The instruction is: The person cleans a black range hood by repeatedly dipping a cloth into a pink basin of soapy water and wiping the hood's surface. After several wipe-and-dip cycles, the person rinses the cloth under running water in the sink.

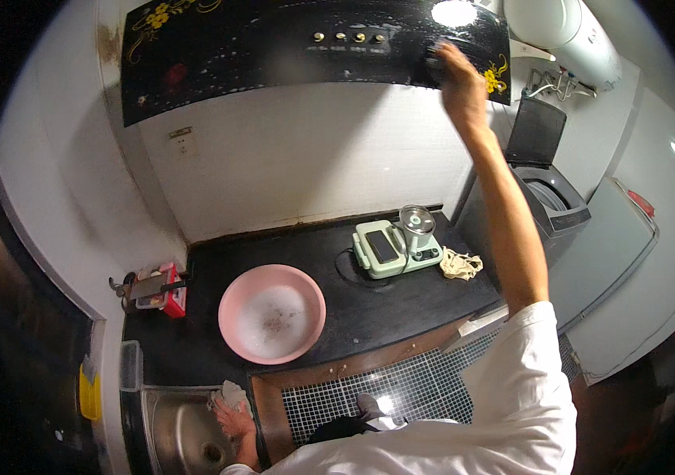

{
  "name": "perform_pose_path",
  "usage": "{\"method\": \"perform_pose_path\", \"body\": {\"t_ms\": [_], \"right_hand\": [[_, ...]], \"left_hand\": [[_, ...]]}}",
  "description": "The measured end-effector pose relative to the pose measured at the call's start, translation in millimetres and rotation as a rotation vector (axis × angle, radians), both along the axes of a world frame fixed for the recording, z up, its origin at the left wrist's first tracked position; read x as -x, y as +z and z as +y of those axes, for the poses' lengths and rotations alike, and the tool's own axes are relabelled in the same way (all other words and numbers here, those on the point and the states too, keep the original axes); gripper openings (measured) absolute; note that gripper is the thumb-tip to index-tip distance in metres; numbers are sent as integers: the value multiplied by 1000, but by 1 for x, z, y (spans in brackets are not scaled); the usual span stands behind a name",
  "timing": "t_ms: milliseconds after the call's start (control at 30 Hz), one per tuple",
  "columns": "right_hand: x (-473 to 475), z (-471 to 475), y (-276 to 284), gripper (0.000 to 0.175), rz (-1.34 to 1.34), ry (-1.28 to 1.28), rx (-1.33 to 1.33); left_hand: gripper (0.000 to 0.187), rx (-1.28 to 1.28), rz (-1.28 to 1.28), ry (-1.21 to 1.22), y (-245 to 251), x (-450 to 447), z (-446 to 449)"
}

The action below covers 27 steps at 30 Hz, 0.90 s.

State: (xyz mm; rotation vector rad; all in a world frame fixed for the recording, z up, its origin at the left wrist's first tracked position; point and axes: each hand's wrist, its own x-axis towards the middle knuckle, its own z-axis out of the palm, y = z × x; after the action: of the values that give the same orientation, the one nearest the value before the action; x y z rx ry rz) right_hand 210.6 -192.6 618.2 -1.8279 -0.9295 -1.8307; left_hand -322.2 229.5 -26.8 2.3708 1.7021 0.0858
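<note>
My right hand (461,83) is raised against the glossy black front panel of a range hood (242,53), right of its knobs. Something dark seems to be under its fingers, but blur hides what it is. White suds and wet streaks mark the panel. Down at the lower left, my left hand (235,420) rests on a pale cloth (232,394) at the right rim of a stainless steel sink (180,427). On the black countertop (349,320) stands a pink plastic basin (230,297) with foamy water and dark specks.
A pale green cooking appliance (379,270) with a glass-lidded pot stands at the back right, beside a cream cloth (461,264). At the left, a cleaver (148,287) lies over a red container (177,301). An open-lidded washing machine (557,202) stands beyond my right arm.
</note>
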Motion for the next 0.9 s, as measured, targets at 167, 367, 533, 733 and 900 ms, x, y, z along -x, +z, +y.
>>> {"method": "perform_pose_path", "body": {"t_ms": [167,367,533,733,900], "right_hand": [[13,-33,5,38,335,-106,-402],[43,83,-19,34,-54,29,131],[68,95,-21,37,18,96,-71],[81,193,-33,41,16,147,-20],[135,306,1,34,3,340,181]], "left_hand": [[89,-7,-39,19,-3,-1,-1],[89,71,-82,-38,23,1,-5],[94,-1,-123,-40,15,4,-7],[95,56,-101,-5,-4,4,1],[94,12,-124,-75,0,6,0]]}}
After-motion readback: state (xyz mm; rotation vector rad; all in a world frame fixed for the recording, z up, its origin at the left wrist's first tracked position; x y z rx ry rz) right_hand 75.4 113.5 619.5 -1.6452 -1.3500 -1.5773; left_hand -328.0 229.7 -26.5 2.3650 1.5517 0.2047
